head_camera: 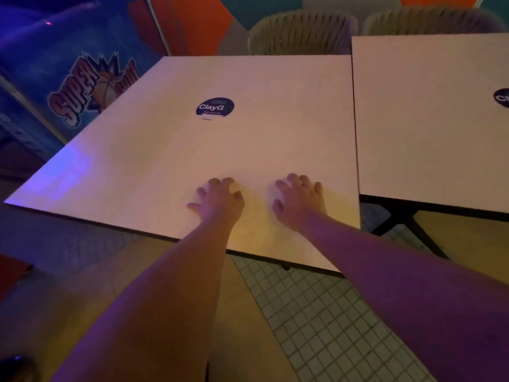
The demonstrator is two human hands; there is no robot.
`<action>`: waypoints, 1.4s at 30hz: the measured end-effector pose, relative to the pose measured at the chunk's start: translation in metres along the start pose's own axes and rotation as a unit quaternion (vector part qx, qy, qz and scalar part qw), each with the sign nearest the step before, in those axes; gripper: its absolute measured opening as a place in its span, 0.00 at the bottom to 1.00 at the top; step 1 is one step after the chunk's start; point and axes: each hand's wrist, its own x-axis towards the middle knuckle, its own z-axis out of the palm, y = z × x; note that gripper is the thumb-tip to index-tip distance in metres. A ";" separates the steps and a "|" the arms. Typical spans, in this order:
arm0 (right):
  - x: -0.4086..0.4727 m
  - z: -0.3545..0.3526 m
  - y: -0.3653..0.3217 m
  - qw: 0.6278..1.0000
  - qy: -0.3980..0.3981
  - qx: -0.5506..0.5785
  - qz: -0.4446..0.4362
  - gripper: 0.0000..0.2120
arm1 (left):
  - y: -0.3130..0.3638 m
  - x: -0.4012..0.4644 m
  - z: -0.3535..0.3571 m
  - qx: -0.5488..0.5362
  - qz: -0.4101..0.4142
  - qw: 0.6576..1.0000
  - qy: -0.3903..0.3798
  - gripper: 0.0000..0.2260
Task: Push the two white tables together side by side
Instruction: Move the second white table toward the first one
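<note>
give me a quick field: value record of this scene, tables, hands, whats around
near table: white square top, dark round sticker at its centre
far table: white top to the right, its sticker cut off by the frame
table edges: side by side, only a thin seam showing, far one set further back
left hand: on the near table top, fingers curled
right hand: on the same top, fingers curled
behind: two woven chairs
left side: arcade cabinet
floor: small tiles

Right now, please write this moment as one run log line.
hands: left and right pressed on near white square table | far white square table: edges abut, fronts offset | status: aligning
</note>
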 end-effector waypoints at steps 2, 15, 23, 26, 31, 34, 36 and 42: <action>0.030 0.004 -0.037 0.999 -0.001 0.014 -0.036 0.24 | -0.024 0.032 -0.009 0.022 0.059 0.998 0.021 0.17; 0.061 0.028 -0.141 0.992 -0.048 0.021 0.117 0.29 | -0.127 0.119 -0.041 0.099 0.252 0.962 0.034 0.20; 0.013 0.031 -0.155 0.995 -0.058 0.014 0.085 0.30 | -0.182 0.064 -0.053 0.115 0.231 0.966 0.000 0.25; -0.002 0.030 -0.161 0.995 -0.073 0.009 0.073 0.35 | -0.200 0.053 -0.058 0.151 0.221 0.963 -0.012 0.27; -0.005 0.024 -0.165 0.993 -0.086 -0.032 0.071 0.49 | -0.203 0.058 -0.056 0.177 0.236 0.955 -0.017 0.28; -0.011 0.028 -0.174 0.993 -0.076 -0.053 0.076 0.55 | -0.202 0.060 -0.053 0.183 0.249 0.951 -0.013 0.28; -0.014 0.034 -0.179 0.994 -0.039 -0.052 0.087 0.53 | -0.204 0.061 -0.052 0.185 0.253 0.950 -0.008 0.28; -0.013 0.056 -0.178 0.992 0.087 -0.066 0.060 0.37 | -0.207 0.058 -0.042 0.140 0.321 0.934 0.075 0.27</action>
